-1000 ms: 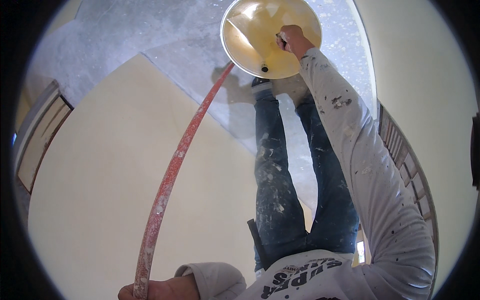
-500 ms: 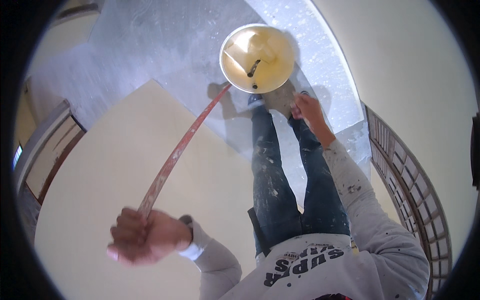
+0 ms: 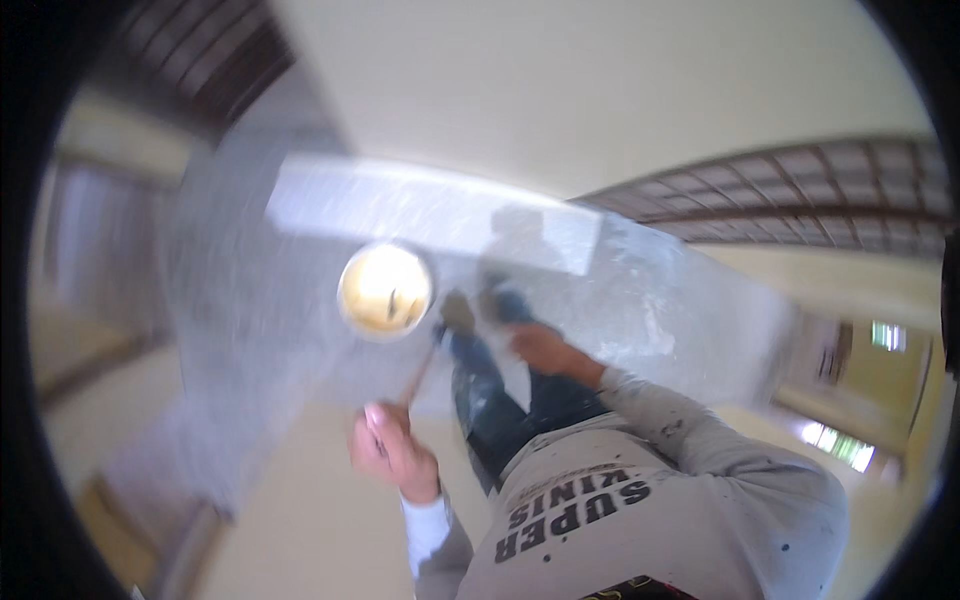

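My left hand [image 3: 394, 450] is closed around a long reddish pole [image 3: 421, 374] with worn, paint-marked colour. The pole runs from that hand toward the floor near my feet, and its far end is blurred. My right hand [image 3: 540, 348] is in front of my right leg, its fingers smeared by motion; whether it holds anything is unclear. Ahead and to the left on the floor, a round pale bucket [image 3: 347, 300] has a cream-yellow inside. A dark, handle-like object [image 3: 399, 304] lies in it. Neither hand touches the bucket.
The grey floor [image 3: 260, 290] carries a bright pale strip [image 3: 350, 205] along the cream wall [image 3: 620, 90]. A brown barred window or grille [image 3: 760, 195] is at the right, another dark grille [image 3: 200, 60] at the far left. My shoes stand right of the bucket.
My view has swung round, so the bucket appears smaller and farther left. My left hand has come closer to my body, still on the pole. My right hand stays near my legs.
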The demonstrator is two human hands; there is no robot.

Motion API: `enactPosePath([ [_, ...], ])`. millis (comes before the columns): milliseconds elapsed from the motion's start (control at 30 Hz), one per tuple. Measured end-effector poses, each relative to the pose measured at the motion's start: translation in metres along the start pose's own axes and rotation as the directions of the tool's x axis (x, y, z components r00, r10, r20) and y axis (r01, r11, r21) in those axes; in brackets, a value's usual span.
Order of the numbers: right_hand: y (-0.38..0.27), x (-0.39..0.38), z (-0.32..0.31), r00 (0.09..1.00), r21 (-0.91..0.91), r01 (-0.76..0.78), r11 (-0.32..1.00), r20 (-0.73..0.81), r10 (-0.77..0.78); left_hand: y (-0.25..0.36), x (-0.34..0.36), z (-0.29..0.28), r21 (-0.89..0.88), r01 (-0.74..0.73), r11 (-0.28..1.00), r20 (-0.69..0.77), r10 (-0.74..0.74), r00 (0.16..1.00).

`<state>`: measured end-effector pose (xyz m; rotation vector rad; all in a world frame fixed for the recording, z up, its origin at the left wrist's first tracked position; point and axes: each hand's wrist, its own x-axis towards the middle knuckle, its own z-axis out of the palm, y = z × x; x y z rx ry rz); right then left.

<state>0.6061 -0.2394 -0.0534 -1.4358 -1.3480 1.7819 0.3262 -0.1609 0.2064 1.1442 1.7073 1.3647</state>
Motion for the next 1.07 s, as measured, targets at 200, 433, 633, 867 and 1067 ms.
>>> enactPosePath([
  [200, -0.141, -0.037, 0.035, 0.979, -0.263, 0.194, 0.945, -0.014, -0.205, 0.079, -0.059, 0.057, -0.321, 0.123, 0.939, 0.464, 0.042, 0.885],
  [433, -0.112, -0.089, -0.019, 0.845, -0.174, 0.234, 0.956, -0.451, -0.289, 0.117, -0.092, 0.132, -0.532, 0.203, 0.822, 0.736, 0.331, 0.59],
  [633, -0.055, -0.159, -0.058, 0.47, -0.118, 0.114, 0.986, -0.868, -0.159, 0.132, -0.11, 0.162, -0.581, 0.158, 0.799, 0.711, 0.402, 0.577],
  [867, -0.013, -0.21, -0.063, 0.134, -0.003, 0.065, 0.998, -0.991, -0.012, 0.03, 0.003, 0.128, -0.147, -0.06, 0.987, 0.893, 0.159, 0.422],
  [1067, -0.082, -0.211, 0.009, -0.052, 0.085, 0.227, 0.97, -0.994, 0.099, -0.096, 0.163, 0.035, 0.213, 0.061, 0.975, 0.842, -0.215, 0.494],
])
